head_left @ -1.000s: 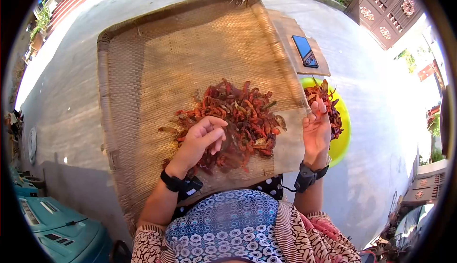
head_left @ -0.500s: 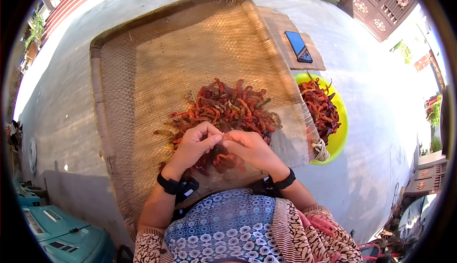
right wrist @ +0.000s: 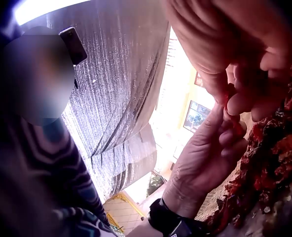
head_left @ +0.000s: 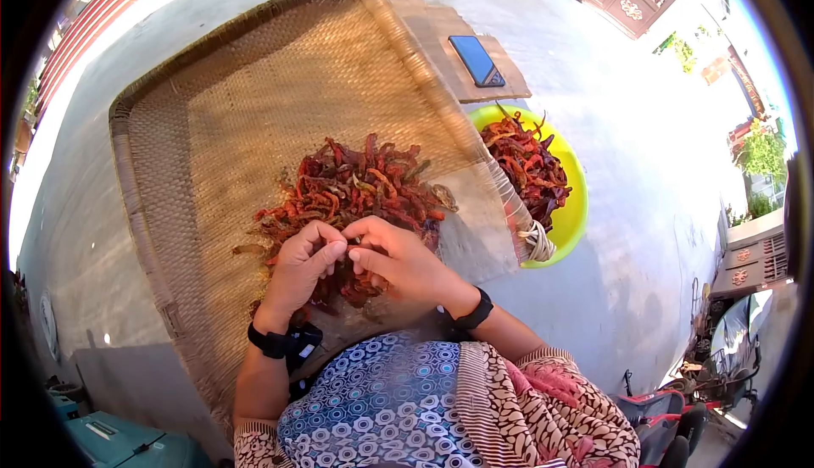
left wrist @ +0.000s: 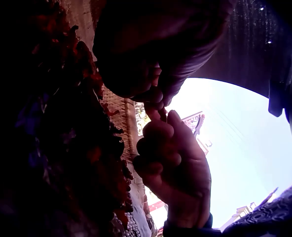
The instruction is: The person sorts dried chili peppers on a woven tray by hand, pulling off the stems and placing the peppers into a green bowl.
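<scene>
Pavement (head_left: 644, 239) of pale concrete runs under everything, sunlit to my right and shaded toward my lap. Largest thing on it is my woven tray (head_left: 246, 95), a wide flat winnowing basket with a raised rim, its near edge against my knees and its bound corner (head_left: 532, 243) just touching the bowl. Beyond the tray's far right rim lies a flat board (head_left: 441, 36) with a dark phone (head_left: 476, 61) resting on it, screen up. Beside the tray on my right stands a yellow-green bowl (head_left: 575, 214), holding its own heap of dried chilies (head_left: 526, 167), well apart from my hands. On the tray, toward the near side, sits the bigger pile of dried red chilies (head_left: 360, 184), dark red and orange, tangled and curled. My patterned clothing (head_left: 424, 409) fills the bottom of the head view. My left hand (head_left: 301, 269) and my right hand (head_left: 398, 260) meet over the near edge of that pile, fingertips touching each other, both with fingers curled in. Between them I pinch a single chili (right wrist: 230, 96), small and red, seen in the right wrist view caught between my thumb and fingertips of both hands; the left wrist view is too dark to show it, only my two hands' fingertips (left wrist: 158, 96) pressed together. Each wrist wears a black strap (head_left: 273, 342), smallest of all but the chili itself
</scene>
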A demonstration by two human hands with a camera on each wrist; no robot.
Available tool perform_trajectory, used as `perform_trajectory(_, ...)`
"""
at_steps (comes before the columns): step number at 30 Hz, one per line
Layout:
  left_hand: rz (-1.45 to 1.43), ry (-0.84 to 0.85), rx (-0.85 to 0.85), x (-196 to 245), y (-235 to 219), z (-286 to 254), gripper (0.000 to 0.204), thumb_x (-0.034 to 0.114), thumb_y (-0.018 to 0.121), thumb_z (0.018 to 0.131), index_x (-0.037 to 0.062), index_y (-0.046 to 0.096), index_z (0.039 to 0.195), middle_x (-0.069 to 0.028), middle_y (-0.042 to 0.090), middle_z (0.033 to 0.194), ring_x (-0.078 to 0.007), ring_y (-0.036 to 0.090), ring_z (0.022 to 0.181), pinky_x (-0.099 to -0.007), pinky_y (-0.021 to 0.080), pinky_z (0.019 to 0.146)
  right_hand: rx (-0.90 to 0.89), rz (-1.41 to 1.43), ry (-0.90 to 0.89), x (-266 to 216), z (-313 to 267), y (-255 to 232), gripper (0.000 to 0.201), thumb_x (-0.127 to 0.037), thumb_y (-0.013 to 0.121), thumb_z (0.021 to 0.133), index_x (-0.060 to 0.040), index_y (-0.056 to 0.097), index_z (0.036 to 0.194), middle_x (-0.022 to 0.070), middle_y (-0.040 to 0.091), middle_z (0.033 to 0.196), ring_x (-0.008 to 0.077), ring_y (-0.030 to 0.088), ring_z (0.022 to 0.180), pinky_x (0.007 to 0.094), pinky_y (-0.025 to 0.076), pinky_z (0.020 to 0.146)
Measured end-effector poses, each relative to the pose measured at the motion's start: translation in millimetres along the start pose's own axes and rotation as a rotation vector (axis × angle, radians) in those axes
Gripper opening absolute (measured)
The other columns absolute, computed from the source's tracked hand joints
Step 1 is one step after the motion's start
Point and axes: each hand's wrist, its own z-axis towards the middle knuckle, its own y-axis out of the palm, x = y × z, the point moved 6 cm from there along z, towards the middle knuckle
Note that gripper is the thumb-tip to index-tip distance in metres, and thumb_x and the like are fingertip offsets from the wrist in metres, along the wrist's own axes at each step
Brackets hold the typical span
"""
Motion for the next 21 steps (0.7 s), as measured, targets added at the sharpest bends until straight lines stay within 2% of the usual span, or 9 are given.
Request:
perform_trajectory(1,-0.001,0.001,0.002,0.0,0.7,-0.1,0.009,0.017,0.061,0.096,0.0082,0.060,0.096,0.0043,0.059,0.081,-0.0020,0.049,0.064,-0.0162,0.039,0.056,0.015,0.024,-0.040,2.4,1.1,-3.6,0.025,-0.011,0.059,0.093,-0.0026,0.052,0.116,0.0048,0.062,0.079,0.0072,0.057,0.067,0.0219,0.047,0.058)
perform_trajectory(4,-0.003,-0.008,-0.006,1.1,6.3,0.3,0.009,0.015,0.059,0.096,0.0077,0.061,0.101,0.0026,0.062,0.084,-0.0025,0.052,0.066,-0.0164,0.040,0.057,0.116,-0.160,-0.045,-15.0,-12.6,-21.8,0.022,-0.012,0.060,0.093,-0.0027,0.055,0.113,0.0052,0.065,0.083,0.0077,0.059,0.073,0.0235,0.048,0.061)
perform_trajectory(6,-0.016,-0.006,0.013,4.9,6.1,0.3,0.010,0.013,0.058,0.096,0.0073,0.060,0.104,0.0015,0.063,0.087,-0.0029,0.053,0.067,-0.0167,0.040,0.057,0.337,-0.205,-0.184,-26.9,-23.2,-50.4,0.018,-0.010,0.064,0.091,-0.0027,0.060,0.107,0.0048,0.068,0.086,0.0088,0.060,0.077,0.0248,0.049,0.065)
perform_trajectory(10,-0.061,0.041,0.114,4.7,-8.0,2.7,0.011,0.011,0.057,0.096,0.0065,0.060,0.106,0.0002,0.063,0.089,-0.0038,0.054,0.068,-0.0176,0.041,0.057,0.875,-0.500,-0.420,-56.7,-62.2,-130.1,0.015,-0.003,0.062,0.091,-0.0054,0.063,0.105,0.0038,0.068,0.087,0.0062,0.056,0.069,0.0226,0.047,0.064)
perform_trajectory(12,-0.071,0.054,0.179,6.0,-12.5,3.5,0.011,0.011,0.057,0.097,0.0063,0.060,0.106,-0.0002,0.063,0.089,-0.0041,0.054,0.068,-0.0179,0.041,0.056,1.085,-0.587,-0.333,-63.8,-85.5,-158.3,0.015,-0.003,0.062,0.090,-0.0062,0.063,0.105,0.0052,0.068,0.085,0.0124,0.059,0.068,0.0256,0.049,0.065)
perform_trajectory(14,-0.042,0.054,0.217,8.5,-13.9,3.9,0.010,0.010,0.057,0.096,0.0055,0.060,0.104,0.0003,0.062,0.088,-0.0040,0.053,0.067,-0.0184,0.043,0.059,1.230,-0.924,-0.290,-62.6,-101.3,-183.5,0.019,-0.004,0.064,0.088,-0.0067,0.062,0.107,0.0089,0.066,0.093,0.0220,0.063,0.078,0.0311,0.051,0.071)
perform_trajectory(17,0.048,0.052,0.228,13.8,-10.0,4.9,0.011,0.007,0.059,0.094,0.0047,0.061,0.104,0.0015,0.059,0.087,-0.0046,0.053,0.069,-0.0203,0.046,0.064,1.280,-1.275,-0.159,-48.7,-112.6,-193.3,0.023,-0.006,0.065,0.086,-0.0072,0.061,0.109,0.0117,0.063,0.106,0.0286,0.062,0.093,0.0356,0.051,0.078)
perform_trajectory(20,0.400,0.115,0.186,15.3,-1.1,11.6,0.015,0.007,0.063,0.091,0.0047,0.060,0.106,0.0014,0.057,0.087,-0.0057,0.054,0.073,-0.0220,0.046,0.065,1.220,-1.031,-0.206,-31.7,-110.3,-197.2,0.026,-0.008,0.065,0.086,-0.0069,0.060,0.112,0.0113,0.059,0.116,0.0278,0.060,0.099,0.0366,0.050,0.080)
perform_trajectory(21,0.599,0.137,0.152,24.1,7.1,13.8,0.020,0.012,0.067,0.087,0.0055,0.060,0.105,-0.0020,0.056,0.089,-0.0118,0.058,0.075,-0.0273,0.048,0.066,1.176,-0.955,-0.357,-26.6,-105.6,-192.1,0.023,-0.010,0.065,0.086,-0.0069,0.063,0.108,0.0094,0.063,0.107,0.0261,0.061,0.096,0.0356,0.050,0.079)
